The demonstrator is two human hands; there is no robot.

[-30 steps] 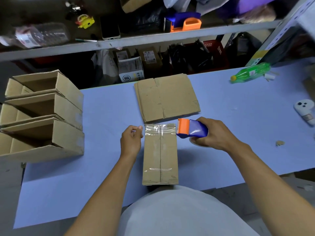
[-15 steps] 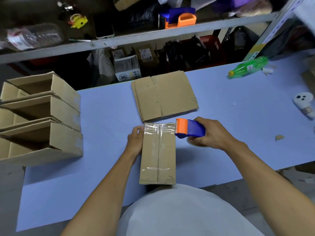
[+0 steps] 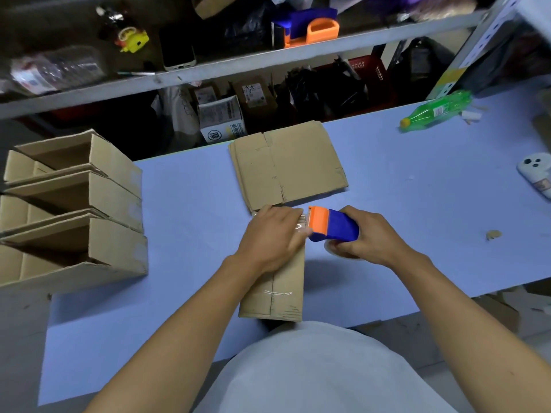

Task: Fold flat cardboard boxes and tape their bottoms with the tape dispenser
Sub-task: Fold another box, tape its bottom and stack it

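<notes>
The taped end of the folded box (image 3: 272, 281) is pressed by the flat left hand (image 3: 275, 234); the tape dispenser (image 3: 332, 225) is gripped by the right hand (image 3: 368, 234).

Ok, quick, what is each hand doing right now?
Left hand: open, fingers flat, pressing the tape down on the far end of the box.
Right hand: gripping the tape dispenser at the box's right edge.
</notes>
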